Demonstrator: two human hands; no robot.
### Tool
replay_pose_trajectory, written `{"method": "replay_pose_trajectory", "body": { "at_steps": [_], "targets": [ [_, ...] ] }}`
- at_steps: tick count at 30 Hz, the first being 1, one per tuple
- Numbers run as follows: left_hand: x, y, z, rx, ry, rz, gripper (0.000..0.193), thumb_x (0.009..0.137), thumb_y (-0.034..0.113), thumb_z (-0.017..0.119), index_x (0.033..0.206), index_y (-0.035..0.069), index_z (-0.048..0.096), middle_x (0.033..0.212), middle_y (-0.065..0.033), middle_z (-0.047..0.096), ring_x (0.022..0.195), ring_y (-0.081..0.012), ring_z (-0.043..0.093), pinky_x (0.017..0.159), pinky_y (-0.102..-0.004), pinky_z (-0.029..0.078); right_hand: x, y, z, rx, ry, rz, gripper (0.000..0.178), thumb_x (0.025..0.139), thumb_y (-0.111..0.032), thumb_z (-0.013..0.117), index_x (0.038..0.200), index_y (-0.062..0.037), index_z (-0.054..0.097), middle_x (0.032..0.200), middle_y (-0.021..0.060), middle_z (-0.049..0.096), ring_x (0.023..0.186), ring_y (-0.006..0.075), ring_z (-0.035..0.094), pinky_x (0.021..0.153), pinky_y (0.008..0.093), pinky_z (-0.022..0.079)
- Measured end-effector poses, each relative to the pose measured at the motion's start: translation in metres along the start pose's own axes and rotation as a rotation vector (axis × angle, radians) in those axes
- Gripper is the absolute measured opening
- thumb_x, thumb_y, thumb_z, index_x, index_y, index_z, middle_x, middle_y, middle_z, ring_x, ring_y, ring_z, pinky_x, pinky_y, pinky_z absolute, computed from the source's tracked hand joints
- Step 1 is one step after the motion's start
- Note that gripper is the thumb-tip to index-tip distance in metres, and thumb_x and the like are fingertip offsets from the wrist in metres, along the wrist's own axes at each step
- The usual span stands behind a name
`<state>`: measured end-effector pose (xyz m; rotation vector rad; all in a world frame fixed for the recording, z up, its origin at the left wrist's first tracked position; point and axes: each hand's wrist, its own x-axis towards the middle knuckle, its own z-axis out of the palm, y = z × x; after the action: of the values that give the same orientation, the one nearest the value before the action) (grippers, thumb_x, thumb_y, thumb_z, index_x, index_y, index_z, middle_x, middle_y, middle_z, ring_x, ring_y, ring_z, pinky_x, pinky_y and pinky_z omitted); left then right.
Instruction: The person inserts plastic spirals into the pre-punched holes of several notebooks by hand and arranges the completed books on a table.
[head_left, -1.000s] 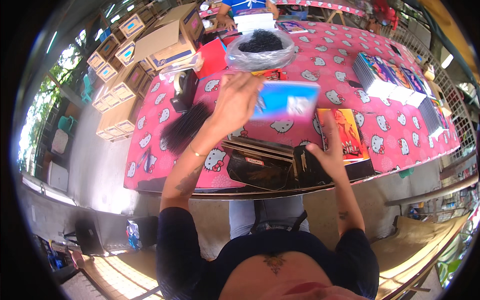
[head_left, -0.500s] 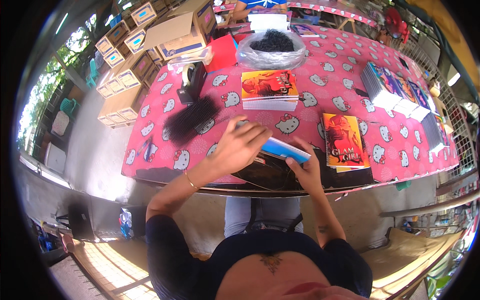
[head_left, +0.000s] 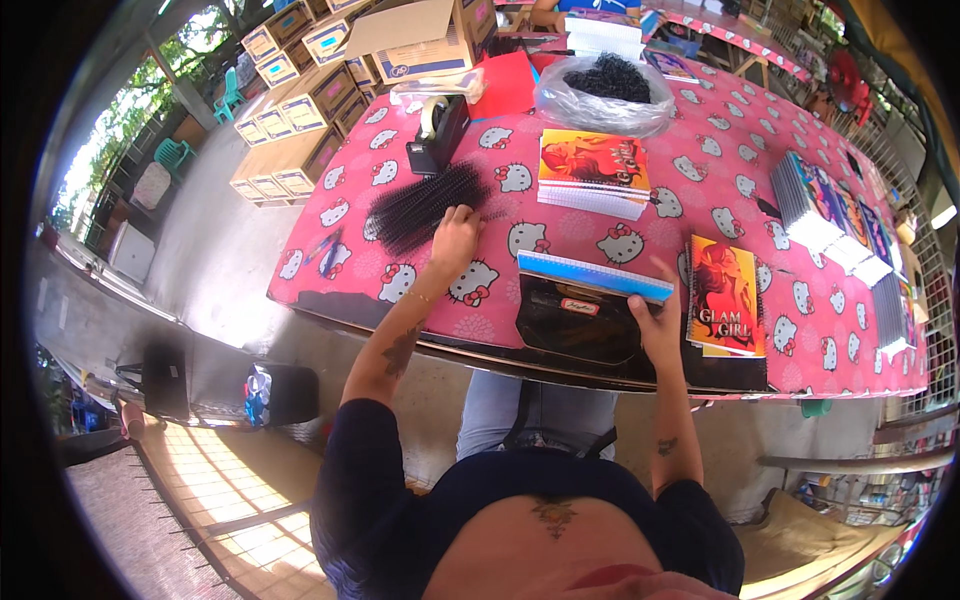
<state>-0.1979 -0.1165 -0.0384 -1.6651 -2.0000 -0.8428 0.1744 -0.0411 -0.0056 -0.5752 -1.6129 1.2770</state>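
Observation:
My right hand (head_left: 657,328) grips the right end of a notebook (head_left: 595,277) with a blue cover, held on edge so its punched white page edge faces up. It is above a black flat pouch-like piece (head_left: 575,325) with a small label at the table's near edge. My left hand (head_left: 457,238) has its fingers pinched at the right side of a pile of black spiral binding coils (head_left: 425,205), on a thin coil end. Right of my right hand lie spiral notebooks with red-and-yellow covers (head_left: 725,295). Another stack of such notebooks (head_left: 594,172) stands farther back.
A black tape dispenser (head_left: 437,135) stands behind the coils. A clear plastic bag of black coils (head_left: 607,95) sits at the back, beside a red sheet (head_left: 508,85). Notebook stacks (head_left: 825,215) line the right. Cardboard boxes (head_left: 300,115) are piled left; a person (head_left: 590,8) sits across.
My left hand has let go of the blue notebook and moved left to the coil pile. My right hand still holds the notebook. The whole view has shifted, so the table sits further right.

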Motion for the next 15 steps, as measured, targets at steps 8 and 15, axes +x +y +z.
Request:
{"method": "replay_pose_trajectory", "body": {
  "at_steps": [8, 15],
  "targets": [
    [0.033, 0.037, -0.035, 0.098, 0.076, 0.064, 0.018, 0.094, 0.020, 0.062, 0.105, 0.006, 0.067, 0.084, -0.0120, 0.062, 0.078, -0.0317, 0.062, 0.064, -0.0415, 0.053, 0.025, -0.097, 0.064, -0.869, -0.143, -0.653, 0.035, 0.086, -0.025, 0.071, 0.119, -0.0130, 0.067, 0.122, 0.0065, 0.060, 0.109, 0.0281, 0.058, 0.094, 0.0427, 0.042],
    [-0.008, 0.118, -0.106, -0.586, 0.022, -0.180, 0.017, 0.090, 0.006, 0.069, 0.107, 0.001, 0.071, 0.084, -0.0098, 0.068, 0.070, -0.0153, 0.064, 0.061, -0.0292, 0.050, 0.053, -0.053, 0.103, -0.870, -0.232, -0.521, 0.013, 0.089, -0.022, 0.067, 0.096, -0.0124, 0.068, 0.080, 0.0052, 0.066, 0.071, 0.0264, 0.065, 0.065, 0.0385, 0.050]
  ]
}}
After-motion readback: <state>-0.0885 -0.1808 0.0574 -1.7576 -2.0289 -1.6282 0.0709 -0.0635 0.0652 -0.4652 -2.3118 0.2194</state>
